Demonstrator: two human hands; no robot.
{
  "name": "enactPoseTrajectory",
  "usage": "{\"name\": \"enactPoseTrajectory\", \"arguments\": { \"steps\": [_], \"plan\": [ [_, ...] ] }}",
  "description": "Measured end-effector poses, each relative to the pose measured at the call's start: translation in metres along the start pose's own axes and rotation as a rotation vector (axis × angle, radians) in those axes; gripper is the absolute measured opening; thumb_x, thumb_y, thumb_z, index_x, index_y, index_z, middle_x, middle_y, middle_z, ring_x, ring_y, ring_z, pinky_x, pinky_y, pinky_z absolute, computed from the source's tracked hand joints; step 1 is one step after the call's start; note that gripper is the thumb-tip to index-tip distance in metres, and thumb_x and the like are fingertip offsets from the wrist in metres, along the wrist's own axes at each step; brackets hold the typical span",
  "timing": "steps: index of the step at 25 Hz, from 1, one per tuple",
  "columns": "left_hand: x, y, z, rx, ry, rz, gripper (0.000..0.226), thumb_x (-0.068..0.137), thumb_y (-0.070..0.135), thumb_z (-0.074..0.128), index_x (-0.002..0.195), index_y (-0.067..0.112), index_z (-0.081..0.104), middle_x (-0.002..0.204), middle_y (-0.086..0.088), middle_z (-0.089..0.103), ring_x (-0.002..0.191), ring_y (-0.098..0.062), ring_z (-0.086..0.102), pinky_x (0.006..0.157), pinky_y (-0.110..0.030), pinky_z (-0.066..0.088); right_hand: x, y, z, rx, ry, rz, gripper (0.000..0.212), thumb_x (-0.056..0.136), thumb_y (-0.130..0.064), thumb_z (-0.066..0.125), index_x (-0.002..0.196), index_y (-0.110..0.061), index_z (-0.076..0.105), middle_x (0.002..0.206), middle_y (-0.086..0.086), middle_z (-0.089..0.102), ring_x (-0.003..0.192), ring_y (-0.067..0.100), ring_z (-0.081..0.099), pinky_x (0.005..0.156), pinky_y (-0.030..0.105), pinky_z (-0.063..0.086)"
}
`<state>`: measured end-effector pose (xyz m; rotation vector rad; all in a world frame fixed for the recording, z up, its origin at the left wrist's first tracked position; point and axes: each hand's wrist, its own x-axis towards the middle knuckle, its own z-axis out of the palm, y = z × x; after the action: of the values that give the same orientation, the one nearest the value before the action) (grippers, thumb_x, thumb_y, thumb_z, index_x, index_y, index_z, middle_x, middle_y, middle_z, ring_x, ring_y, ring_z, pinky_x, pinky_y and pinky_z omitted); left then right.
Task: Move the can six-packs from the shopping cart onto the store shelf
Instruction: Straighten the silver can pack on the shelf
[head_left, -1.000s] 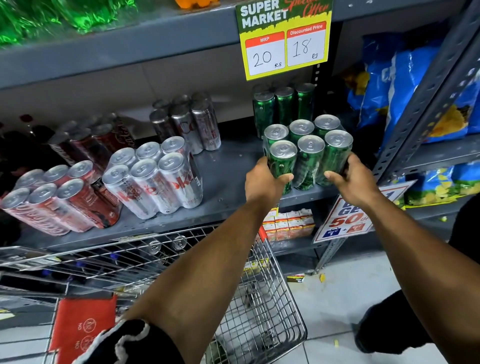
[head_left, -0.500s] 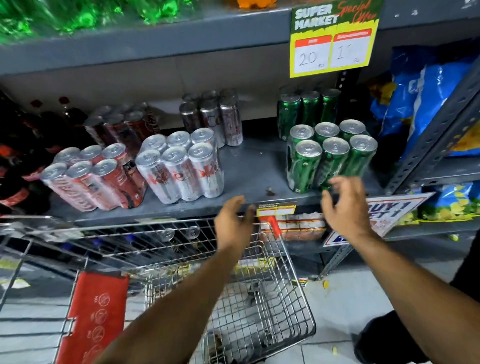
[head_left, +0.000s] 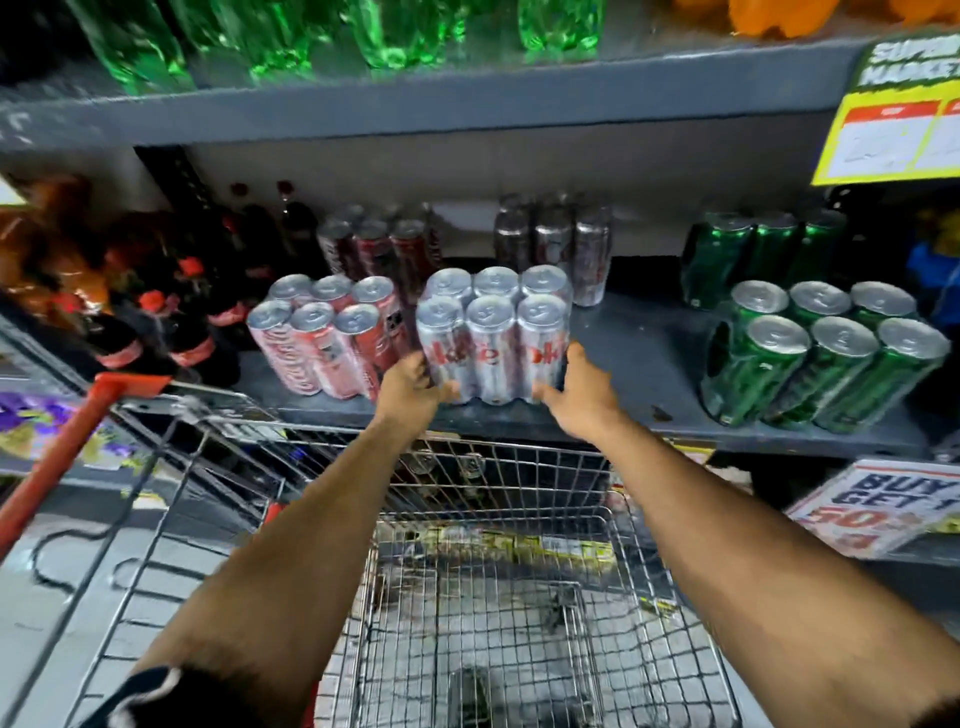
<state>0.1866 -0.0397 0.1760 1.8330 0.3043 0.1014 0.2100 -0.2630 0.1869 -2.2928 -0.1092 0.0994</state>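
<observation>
Silver six-pack, gripped between hands

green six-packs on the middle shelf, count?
2. Front green six-pack at the shelf's right edge; rear green six-pack behind it near the back wall. More could be hidden beyond the frame.

Grey metal shelving filled the view, dimly lit. A yellow price sign hung from the upper shelf's right end. Pale floor tiles lay below.
</observation>
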Motion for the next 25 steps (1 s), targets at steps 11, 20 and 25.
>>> {"name": "enactPoseTrajectory", "arguments": {
  "steps": [11, 20, 25],
  "plan": [
    [0.002, 0.0, -0.001, 0.222, 0.072, -0.016, 0.016, 0.076, 0.021, 0.075, 0.087, 0.031, 0.07, 0.087, 0.015, 0.074, 0.085, -0.004, 0.069, 0.082, -0.029, 0.058, 0.001, 0.008, 0.005, -0.054, 0.096, -0.006, 0.052, 0.087, -0.029, 0.067, 0.13, -0.014, 0.044, 0.122, 0.015, 0.063, 0.111, 0.036, 0.058, 0.087, 0.039, 0.045],
    [-0.015, 0.012, 0.038, 0.204, -0.049, 0.031, 0.034, 0.079, 0.018, 0.073, 0.112, 0.024, 0.068, 0.109, 0.009, 0.073, 0.096, -0.004, 0.066, 0.092, -0.023, 0.049, -0.019, 0.041, -0.027, -0.089, 0.179, 0.008, 0.056, 0.086, -0.031, 0.067, 0.136, -0.022, 0.042, 0.123, 0.013, 0.065, 0.113, 0.038, 0.058, 0.086, 0.04, 0.047],
    [-0.016, 0.01, 0.042, 0.206, -0.058, 0.033, 0.039, 0.08, 0.021, 0.072, 0.118, 0.023, 0.065, 0.114, 0.007, 0.071, 0.103, -0.006, 0.064, 0.098, -0.025, 0.047, -0.027, 0.041, -0.029, -0.07, 0.208, 0.0, 0.052, 0.087, -0.029, 0.066, 0.134, -0.02, 0.045, 0.121, 0.012, 0.066, 0.11, 0.036, 0.059, 0.087, 0.041, 0.05]
  ]
}}
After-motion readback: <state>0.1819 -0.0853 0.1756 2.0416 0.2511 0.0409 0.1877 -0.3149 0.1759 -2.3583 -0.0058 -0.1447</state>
